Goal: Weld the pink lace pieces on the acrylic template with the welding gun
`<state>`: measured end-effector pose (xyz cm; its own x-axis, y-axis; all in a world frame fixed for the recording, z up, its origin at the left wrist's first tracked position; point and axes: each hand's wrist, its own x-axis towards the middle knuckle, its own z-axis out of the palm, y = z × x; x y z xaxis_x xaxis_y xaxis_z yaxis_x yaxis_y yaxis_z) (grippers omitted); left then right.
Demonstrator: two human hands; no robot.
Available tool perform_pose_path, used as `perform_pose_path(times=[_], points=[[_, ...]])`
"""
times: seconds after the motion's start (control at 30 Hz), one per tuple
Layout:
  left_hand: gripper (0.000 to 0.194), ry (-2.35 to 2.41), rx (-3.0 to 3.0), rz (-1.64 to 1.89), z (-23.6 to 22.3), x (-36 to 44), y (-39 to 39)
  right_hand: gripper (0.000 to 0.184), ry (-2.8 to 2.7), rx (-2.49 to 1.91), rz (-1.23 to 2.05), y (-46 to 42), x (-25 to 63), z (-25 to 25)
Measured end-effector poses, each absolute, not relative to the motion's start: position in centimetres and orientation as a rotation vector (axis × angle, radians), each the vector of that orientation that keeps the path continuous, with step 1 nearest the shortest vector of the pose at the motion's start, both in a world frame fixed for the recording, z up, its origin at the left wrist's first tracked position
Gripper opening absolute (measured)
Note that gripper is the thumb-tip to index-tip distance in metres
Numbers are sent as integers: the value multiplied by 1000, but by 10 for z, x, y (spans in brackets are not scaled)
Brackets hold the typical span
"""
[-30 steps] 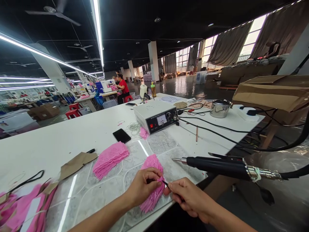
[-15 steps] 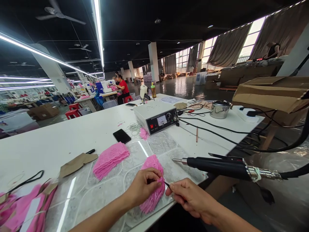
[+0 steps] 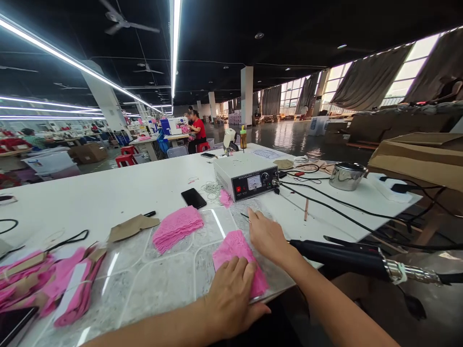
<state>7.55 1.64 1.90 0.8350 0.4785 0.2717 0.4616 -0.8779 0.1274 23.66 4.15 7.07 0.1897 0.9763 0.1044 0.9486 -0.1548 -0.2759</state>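
Observation:
My left hand (image 3: 231, 294) rests on a stack of pink lace pieces (image 3: 233, 243) at the table's near edge, its fingers laid over the lace and the thumb out to the right. Beyond the stack's far right corner, my right hand (image 3: 265, 233) pinches a thin, dark, pointed tool (image 3: 244, 215) whose tip points left; its exact kind is too small to tell. A second pink lace stack (image 3: 178, 227) lies to the left on the clear mat (image 3: 162, 284). The black handheld tool with a cable (image 3: 340, 255) lies right of my right forearm, its metal tip hidden behind that arm.
A control box (image 3: 249, 178) with a dial stands behind the mat, beside a phone (image 3: 194, 198) and a pink scrap (image 3: 226, 198). Black cables (image 3: 325, 202) run right, past a metal pot (image 3: 347, 176). Pink bundles (image 3: 72, 294) lie at left. A person in red (image 3: 197, 127) sits farther back.
My left hand has gone from pinching the lace to lying on the stack. My right hand has moved up and away with the thin tool. The view has turned left.

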Motion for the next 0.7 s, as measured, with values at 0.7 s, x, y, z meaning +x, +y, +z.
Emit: perform_pose_path(times=[0.7], points=[[11,498,3387,405,21,72,8,23,-2138,-1792,430,77,239,24]])
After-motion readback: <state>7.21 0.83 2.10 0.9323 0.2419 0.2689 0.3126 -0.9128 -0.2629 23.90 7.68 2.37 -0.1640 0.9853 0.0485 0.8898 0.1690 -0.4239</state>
